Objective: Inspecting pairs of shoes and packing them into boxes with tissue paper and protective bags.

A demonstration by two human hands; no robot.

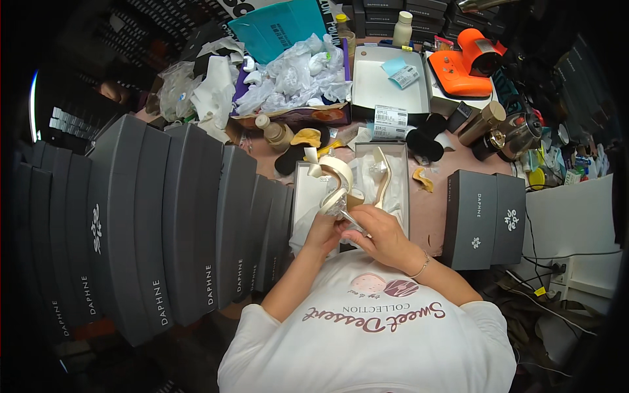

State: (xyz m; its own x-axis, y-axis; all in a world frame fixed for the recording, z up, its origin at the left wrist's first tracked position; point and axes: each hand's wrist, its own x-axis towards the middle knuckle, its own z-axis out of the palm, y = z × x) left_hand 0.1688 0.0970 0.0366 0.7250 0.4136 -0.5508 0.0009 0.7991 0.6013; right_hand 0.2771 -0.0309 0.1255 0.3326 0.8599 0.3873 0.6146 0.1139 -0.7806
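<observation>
Both my hands are closed on a cream high-heeled sandal [338, 171] above an open shoe box [404, 196]. My left hand [322, 234] grips it from the left, and some clear material shows on it near the fingers. My right hand [381, 234] pinches a slim silvery part beside the left fingers; whether this is the heel I cannot tell. A second pale shoe [384, 187] lies in the right side of the box on white tissue paper [394, 171]. My fingers hide part of the held sandal.
Dark grey shoe boxes stand in a row [187, 216] on the left, and two more [477, 219] on the right. Behind are a carton of crumpled plastic bags [295, 75], a white box lid [386, 95], an orange device [466, 69], a glass pot [522, 131] and bottles.
</observation>
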